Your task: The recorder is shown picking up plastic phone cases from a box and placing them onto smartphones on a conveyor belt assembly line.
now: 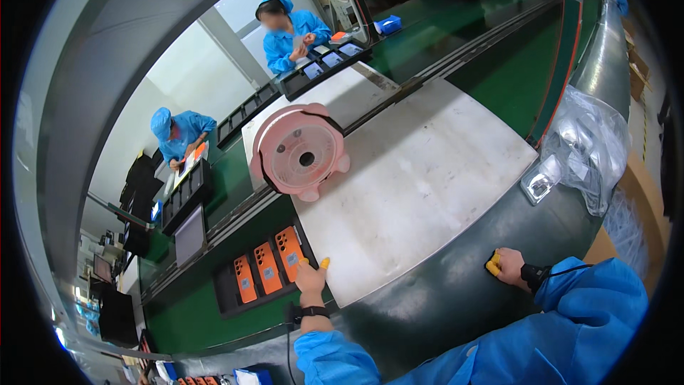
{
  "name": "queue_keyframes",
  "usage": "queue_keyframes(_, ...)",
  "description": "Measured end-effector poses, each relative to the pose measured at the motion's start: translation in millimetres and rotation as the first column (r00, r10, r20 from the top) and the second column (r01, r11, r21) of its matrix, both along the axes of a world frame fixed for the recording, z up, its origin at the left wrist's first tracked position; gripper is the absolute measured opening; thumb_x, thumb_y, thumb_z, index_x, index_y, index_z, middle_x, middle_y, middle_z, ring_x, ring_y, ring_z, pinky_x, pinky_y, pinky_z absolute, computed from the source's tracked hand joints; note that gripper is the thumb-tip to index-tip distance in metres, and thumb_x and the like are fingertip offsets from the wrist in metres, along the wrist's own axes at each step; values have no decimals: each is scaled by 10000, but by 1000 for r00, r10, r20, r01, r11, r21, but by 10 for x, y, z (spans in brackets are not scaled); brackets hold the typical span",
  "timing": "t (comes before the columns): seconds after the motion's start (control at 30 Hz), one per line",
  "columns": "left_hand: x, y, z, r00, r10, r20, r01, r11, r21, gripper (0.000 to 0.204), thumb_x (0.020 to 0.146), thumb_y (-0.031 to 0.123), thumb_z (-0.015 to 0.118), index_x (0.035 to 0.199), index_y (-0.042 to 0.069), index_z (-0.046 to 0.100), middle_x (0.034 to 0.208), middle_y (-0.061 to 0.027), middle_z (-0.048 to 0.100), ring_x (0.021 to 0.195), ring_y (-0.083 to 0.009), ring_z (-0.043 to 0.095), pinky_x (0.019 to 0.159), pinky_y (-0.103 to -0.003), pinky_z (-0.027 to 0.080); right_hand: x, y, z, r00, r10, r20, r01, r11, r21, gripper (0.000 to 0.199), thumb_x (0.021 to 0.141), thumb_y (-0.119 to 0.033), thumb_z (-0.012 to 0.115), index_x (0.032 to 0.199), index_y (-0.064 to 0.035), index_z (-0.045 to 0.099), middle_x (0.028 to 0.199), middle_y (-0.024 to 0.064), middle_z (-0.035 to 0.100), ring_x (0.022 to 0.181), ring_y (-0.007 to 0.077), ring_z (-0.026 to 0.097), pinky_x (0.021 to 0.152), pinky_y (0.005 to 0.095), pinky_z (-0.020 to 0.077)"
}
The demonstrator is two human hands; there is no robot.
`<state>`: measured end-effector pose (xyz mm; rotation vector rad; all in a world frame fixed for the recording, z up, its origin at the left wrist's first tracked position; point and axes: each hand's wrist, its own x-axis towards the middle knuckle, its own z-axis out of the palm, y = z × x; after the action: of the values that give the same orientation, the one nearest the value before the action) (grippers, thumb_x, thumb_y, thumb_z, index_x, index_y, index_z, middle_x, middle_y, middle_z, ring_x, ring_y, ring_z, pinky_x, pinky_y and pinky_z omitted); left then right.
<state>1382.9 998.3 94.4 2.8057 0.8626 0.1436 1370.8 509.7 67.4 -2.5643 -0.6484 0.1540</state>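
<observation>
My left hand (311,279), with yellow finger cots, reaches over the right end of a black tray (226,294) that holds three orange phone backs (268,268); its fingertips touch the rightmost one, and I cannot tell whether they grip it. My right hand (504,265), also with yellow finger cots, rests curled on the dark table edge and holds nothing visible. A black strap is on each wrist. A white mat (420,185) lies between the hands.
A pink reel-shaped fixture (299,153) stands at the mat's far left corner. Clear plastic bags (588,146) pile up at the right, one small packet (541,182) lying by the mat. Two people in blue coats work across the green conveyor (499,64) beside black trays.
</observation>
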Motion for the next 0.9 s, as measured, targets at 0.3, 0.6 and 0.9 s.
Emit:
queue_keyframes(0.3, -472, 61, 498, 995, 8, 95, 2, 994, -106, 320, 678, 251, 639, 840, -9, 549, 763, -180, 600, 739, -336, 582, 664, -406, 456, 15, -26, 72, 1000, 15, 15, -15, 999, -32, 202, 728, -227, 538, 604, -66, 540, 692, 95, 521, 691, 281, 507, 585, 372, 421)
queue_keyframes(0.6, -1131, -2162, 684, 969, -234, -83, 203, 940, -275, 368, 645, 332, 649, 776, 7, 538, 657, -150, 582, 660, -318, 586, 613, -389, 465, 47, -77, 82, 986, 153, 72, -162, 976, 142, 182, 715, -210, 553, 620, -56, 558, 695, 101, 532, 684, 278, 520, 603, 359, 432)
queue_keyframes(0.9, -1100, -4032, 452, 974, -195, -120, 131, 904, -408, 362, 610, 331, 670, 752, 26, 534, 621, -131, 573, 612, -295, 585, 570, -377, 466, 43, -194, -80, 971, 233, -41, -127, 661, 739, 201, 756, -192, 547, 658, -27, 486, 628, 126, 458, 607, 310, 466, 544, 355, 389)
